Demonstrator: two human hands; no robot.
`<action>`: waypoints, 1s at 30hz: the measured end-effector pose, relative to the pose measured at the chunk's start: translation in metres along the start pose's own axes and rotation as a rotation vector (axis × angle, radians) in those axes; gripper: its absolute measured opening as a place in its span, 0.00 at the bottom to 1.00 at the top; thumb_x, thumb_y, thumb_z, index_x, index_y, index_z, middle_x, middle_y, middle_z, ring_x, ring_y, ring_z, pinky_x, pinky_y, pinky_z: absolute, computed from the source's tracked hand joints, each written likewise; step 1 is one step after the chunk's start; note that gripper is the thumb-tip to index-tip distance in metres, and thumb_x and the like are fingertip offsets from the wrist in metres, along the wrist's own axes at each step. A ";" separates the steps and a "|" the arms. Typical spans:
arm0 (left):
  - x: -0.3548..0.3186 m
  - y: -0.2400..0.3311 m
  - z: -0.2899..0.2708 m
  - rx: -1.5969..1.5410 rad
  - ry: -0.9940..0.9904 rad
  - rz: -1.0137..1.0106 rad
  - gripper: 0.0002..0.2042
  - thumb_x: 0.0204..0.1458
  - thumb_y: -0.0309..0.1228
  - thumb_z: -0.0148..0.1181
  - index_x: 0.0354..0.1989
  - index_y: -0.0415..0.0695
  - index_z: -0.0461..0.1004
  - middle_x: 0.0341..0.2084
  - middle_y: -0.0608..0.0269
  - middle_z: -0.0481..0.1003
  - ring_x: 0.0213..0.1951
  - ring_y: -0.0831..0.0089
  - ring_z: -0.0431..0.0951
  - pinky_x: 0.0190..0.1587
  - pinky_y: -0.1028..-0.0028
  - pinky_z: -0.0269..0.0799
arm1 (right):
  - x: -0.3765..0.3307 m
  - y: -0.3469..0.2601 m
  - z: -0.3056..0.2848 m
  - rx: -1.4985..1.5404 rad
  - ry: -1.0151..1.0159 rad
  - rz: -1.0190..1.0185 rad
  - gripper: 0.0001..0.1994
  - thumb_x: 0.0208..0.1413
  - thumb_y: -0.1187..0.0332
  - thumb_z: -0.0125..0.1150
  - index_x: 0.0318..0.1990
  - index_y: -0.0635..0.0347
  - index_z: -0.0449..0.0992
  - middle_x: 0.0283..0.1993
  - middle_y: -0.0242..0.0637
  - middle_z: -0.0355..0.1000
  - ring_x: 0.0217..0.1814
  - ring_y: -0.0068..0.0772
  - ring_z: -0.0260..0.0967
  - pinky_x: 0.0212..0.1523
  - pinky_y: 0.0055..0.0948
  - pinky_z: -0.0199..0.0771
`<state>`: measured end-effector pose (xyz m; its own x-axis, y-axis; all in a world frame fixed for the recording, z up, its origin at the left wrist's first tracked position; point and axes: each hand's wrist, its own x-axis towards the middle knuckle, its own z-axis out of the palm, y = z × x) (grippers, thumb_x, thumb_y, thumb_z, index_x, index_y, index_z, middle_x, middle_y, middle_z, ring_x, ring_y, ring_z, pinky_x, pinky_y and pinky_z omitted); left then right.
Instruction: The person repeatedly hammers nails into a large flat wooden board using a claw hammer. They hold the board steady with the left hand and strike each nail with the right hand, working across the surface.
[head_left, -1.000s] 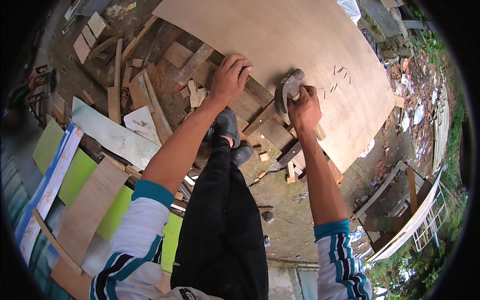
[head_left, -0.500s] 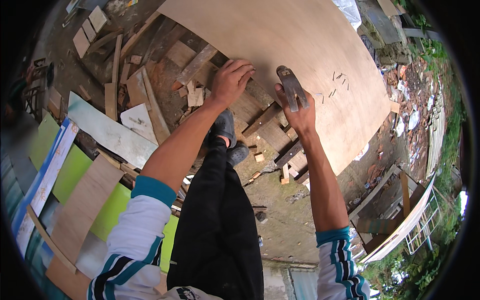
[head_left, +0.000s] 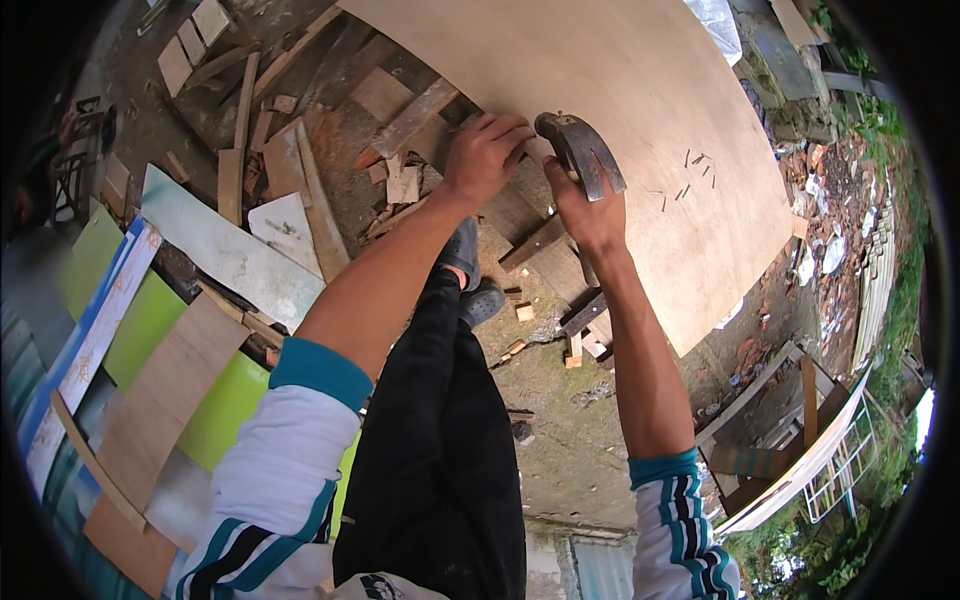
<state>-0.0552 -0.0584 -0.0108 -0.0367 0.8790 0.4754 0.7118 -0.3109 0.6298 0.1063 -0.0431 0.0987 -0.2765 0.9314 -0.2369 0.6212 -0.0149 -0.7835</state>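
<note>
Rough, littered ground [head_left: 555, 430] spreads through the centre of the frame, and across the upper right sweeps a broad plywood sheet [head_left: 640, 90]! Lime-green board [head_left: 150, 335] shows at left, wood offcuts [head_left: 286, 170] crowd the upper left. Up at upper centre, apart but close, here are the left hand [head_left: 485, 160], curled at the sheet's lower-left edge, whether pinching anything I cannot tell, and the right hand [head_left: 592, 218], wrapped tight around a claw hammer [head_left: 580, 155], its head just beside the left fingers [head_left: 515, 135]. And right of that, small nails [head_left: 698, 159] lie loose on the plywood.
</note>
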 end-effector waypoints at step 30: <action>-0.002 -0.002 -0.004 -0.086 -0.037 -0.086 0.06 0.51 0.24 0.66 0.38 0.44 0.83 0.40 0.64 0.81 0.43 0.60 0.79 0.46 0.63 0.76 | 0.012 0.007 0.007 -0.082 0.038 0.309 0.20 0.54 0.59 0.60 0.42 0.72 0.78 0.23 0.44 0.74 0.24 0.34 0.72 0.32 0.38 0.73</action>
<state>-0.0591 -0.0610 -0.0103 -0.0681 0.9162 0.3949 0.6447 -0.2617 0.7183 0.1027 -0.0349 0.0865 -0.0388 0.9000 -0.4341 0.7288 -0.2718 -0.6285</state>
